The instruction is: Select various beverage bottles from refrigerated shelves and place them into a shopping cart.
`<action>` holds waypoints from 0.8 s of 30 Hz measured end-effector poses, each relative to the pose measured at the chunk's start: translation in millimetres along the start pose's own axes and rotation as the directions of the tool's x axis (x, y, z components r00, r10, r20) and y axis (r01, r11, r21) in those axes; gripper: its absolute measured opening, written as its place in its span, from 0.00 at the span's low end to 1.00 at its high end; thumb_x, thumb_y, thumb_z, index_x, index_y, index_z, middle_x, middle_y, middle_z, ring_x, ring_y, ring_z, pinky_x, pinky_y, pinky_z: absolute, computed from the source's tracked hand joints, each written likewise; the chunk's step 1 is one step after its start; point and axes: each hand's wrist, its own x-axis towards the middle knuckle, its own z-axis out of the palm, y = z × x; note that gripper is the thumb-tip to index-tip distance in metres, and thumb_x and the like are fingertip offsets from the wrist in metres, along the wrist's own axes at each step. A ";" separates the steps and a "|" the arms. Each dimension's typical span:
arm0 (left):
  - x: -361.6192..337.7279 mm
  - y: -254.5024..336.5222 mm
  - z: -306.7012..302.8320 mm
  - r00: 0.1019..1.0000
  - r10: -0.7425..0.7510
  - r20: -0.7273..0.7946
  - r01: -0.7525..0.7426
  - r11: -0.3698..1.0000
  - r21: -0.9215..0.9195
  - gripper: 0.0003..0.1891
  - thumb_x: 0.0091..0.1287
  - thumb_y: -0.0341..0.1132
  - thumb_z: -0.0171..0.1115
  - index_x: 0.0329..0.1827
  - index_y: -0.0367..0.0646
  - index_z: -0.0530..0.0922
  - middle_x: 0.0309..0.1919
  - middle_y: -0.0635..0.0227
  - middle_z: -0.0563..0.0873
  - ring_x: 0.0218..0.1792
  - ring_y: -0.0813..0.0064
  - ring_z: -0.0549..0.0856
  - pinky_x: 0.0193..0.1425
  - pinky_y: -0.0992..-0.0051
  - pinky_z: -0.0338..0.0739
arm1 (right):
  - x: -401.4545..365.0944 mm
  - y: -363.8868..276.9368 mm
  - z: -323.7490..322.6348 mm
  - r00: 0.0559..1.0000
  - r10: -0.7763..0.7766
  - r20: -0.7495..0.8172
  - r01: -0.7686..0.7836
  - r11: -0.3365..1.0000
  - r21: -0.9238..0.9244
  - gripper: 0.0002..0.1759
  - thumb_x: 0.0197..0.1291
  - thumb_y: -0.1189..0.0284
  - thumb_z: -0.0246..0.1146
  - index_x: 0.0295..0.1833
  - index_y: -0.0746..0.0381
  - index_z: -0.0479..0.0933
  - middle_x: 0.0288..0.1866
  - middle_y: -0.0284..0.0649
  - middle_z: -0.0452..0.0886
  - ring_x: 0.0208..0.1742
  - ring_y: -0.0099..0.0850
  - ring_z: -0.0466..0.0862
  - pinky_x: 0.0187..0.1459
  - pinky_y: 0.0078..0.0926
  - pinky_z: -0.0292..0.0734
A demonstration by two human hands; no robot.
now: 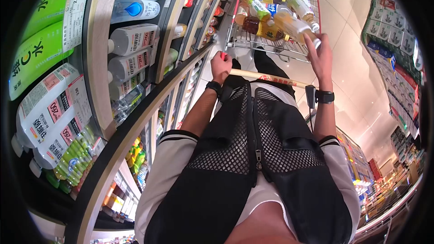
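My left hand is closed around the left end of the shopping cart's handle, a pale bar with red lettering. My right hand grips a drink bottle near its white cap. Motion blurs the bottle, which is tilted over the loaded end of the wire shopping cart. Below it, several bottles lie jumbled in the basket, among them a dark brown one with a yellow label and a green-labelled one.
Shelves on the left hold clear bottles with white labels, blue-drop water bottles and green packs. A dark shelf edge runs close beside my left arm. Stacked goods stand across the tiled floor on the right.
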 end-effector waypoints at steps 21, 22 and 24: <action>2.5 -10.6 5.7 0.954 0.300 -0.008 -0.298 0.947 -0.115 0.07 0.58 0.28 0.68 0.37 0.34 0.82 0.32 0.48 0.89 0.41 0.45 0.90 0.46 0.59 0.83 | 36.7 -153.5 259.8 0.449 -0.866 0.222 0.825 0.497 0.268 0.21 0.67 0.75 0.64 0.64 0.54 0.71 0.52 0.46 0.71 0.48 0.52 0.81 0.48 0.49 0.78; 0.4 -1.6 -0.2 0.936 0.350 -0.017 -0.350 0.931 -0.099 0.07 0.58 0.28 0.68 0.37 0.35 0.83 0.33 0.49 0.90 0.41 0.45 0.90 0.47 0.58 0.83 | 39.6 -155.2 265.2 0.433 -0.868 0.242 0.844 0.484 0.229 0.23 0.65 0.77 0.64 0.64 0.54 0.70 0.52 0.46 0.71 0.49 0.52 0.81 0.48 0.49 0.78; 0.3 5.3 -5.4 0.947 0.316 0.054 -0.310 0.945 -0.103 0.08 0.65 0.27 0.65 0.45 0.38 0.84 0.44 0.53 0.90 0.48 0.55 0.89 0.52 0.61 0.81 | 41.3 -160.6 278.5 0.472 -0.854 0.220 0.813 0.518 0.266 0.26 0.61 0.77 0.67 0.64 0.57 0.70 0.54 0.46 0.72 0.52 0.52 0.81 0.51 0.49 0.80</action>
